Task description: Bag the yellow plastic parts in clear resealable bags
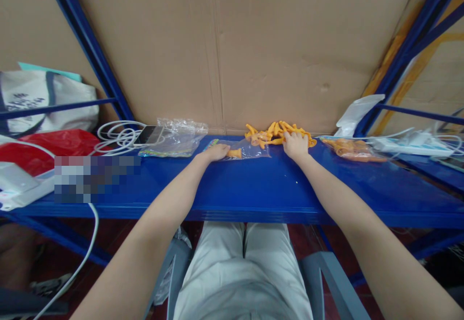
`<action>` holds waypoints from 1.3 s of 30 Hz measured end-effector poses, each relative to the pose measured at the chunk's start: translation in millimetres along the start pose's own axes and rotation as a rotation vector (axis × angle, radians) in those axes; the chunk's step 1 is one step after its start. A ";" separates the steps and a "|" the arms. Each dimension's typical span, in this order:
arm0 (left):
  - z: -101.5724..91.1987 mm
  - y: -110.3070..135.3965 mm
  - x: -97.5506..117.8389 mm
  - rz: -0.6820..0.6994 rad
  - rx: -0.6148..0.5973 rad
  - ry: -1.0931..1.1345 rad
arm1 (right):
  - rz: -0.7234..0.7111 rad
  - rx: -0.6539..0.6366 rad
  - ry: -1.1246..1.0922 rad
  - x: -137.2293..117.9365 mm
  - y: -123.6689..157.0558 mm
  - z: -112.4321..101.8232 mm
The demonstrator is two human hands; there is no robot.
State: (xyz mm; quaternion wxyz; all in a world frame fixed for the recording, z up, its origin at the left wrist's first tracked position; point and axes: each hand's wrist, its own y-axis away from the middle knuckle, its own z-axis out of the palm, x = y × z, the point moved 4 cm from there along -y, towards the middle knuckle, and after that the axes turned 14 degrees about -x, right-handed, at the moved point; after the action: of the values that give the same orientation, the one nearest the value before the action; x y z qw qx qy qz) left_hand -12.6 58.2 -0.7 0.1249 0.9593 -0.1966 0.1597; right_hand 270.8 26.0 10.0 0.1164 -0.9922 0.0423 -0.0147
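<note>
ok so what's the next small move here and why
Probably pinch one off the orange pile with the right hand and carry it to the bag. That hand rests on the pile, the left hand lies on the bag's end, and only one piece shows inside it.

We are facing a brown cardboard backing (275, 54) behind a blue metal shelf (253, 199), blue uprights (90, 54) flanking it, dark red floor (116, 235) showing underneath.
</note>
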 end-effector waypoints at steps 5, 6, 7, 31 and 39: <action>1.4 -1.6 -0.1 0.011 -0.001 -0.002 | 0.024 0.045 -0.059 -0.6 1.8 -4.5; 1.6 -2.1 -0.7 0.011 0.001 -0.002 | 0.026 0.047 -0.067 -1.1 2.3 -5.0; 1.6 -2.5 -1.3 0.011 0.003 -0.001 | 0.031 0.049 -0.072 -1.5 2.8 -5.5; 2.1 -2.9 0.6 -0.015 -0.074 -0.242 | 0.116 0.296 -0.458 35.8 -11.3 -4.6; 2.9 -5.9 -2.2 -0.014 -0.052 -0.225 | -0.016 0.542 -0.977 55.9 -25.1 -21.1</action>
State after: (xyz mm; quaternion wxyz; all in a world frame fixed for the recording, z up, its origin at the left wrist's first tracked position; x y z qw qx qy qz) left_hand -11.4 63.3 -5.2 0.1282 0.9690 -0.2066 0.0449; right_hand 327.6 40.6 37.4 0.3731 -0.8187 -0.0292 0.4355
